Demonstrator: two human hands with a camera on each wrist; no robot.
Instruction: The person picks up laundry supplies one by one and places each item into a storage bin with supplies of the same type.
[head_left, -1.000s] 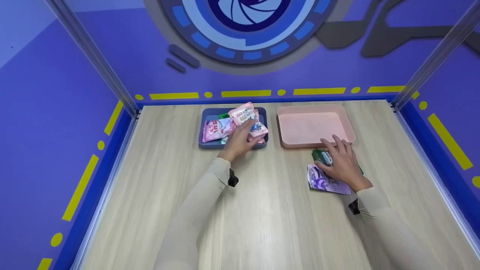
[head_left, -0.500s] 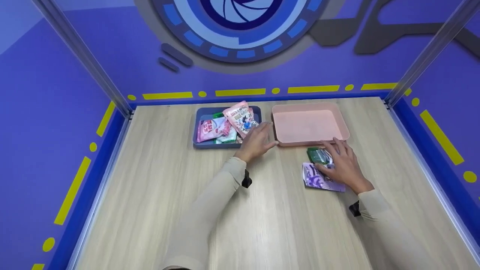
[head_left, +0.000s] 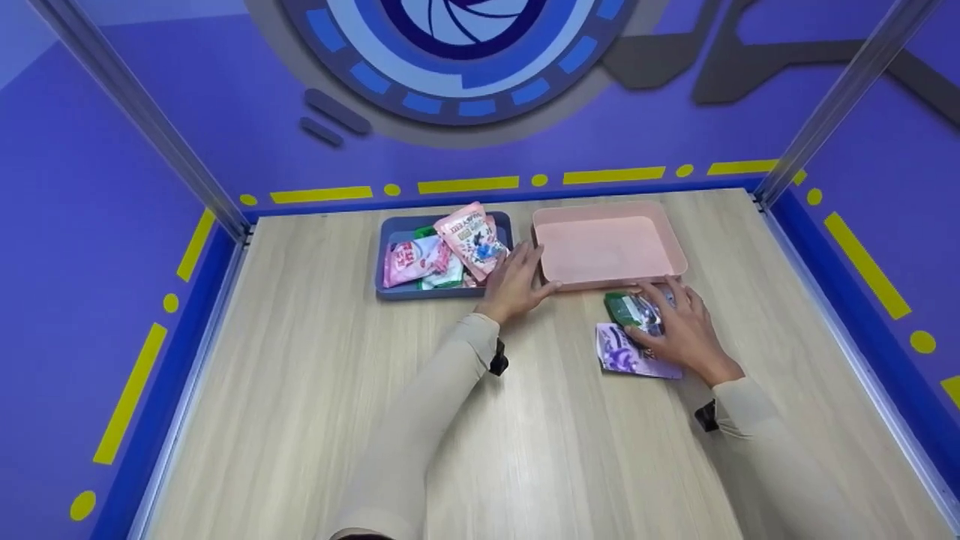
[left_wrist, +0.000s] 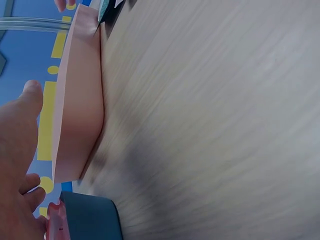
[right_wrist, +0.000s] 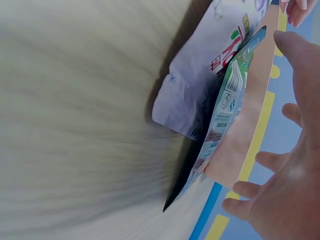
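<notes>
My left hand (head_left: pixel 516 283) is at the right end of the blue-grey tray (head_left: pixel 405 294), fingers spread and nothing held. Its thumb reaches toward the pink tray (head_left: pixel 611 251). Several snack packets lie in the blue-grey tray, among them a pink packet (head_left: pixel 412 260) and a pale pink pouch (head_left: pixel 471 234) on top. My right hand (head_left: pixel 686 330) hovers with spread fingers over a green packet (head_left: pixel 621 309), which it partly hides. That packet tilts over a purple pouch (head_left: pixel 626 356) on the table; in the right wrist view, a gap shows between the fingers and the green packet (right_wrist: pixel 220 120).
The trays stand side by side near the back of the wooden table (head_left: pixel 525 450), with a narrow gap between them. Purple-blue panels (head_left: pixel 480 161) enclose the back and both sides, joined by metal posts (head_left: pixel 150 112).
My left hand has let the pale pink pouch rest on the pile and shifted right to the tray's end. My right hand has stayed over the green packet. The head view has swung slightly right.
</notes>
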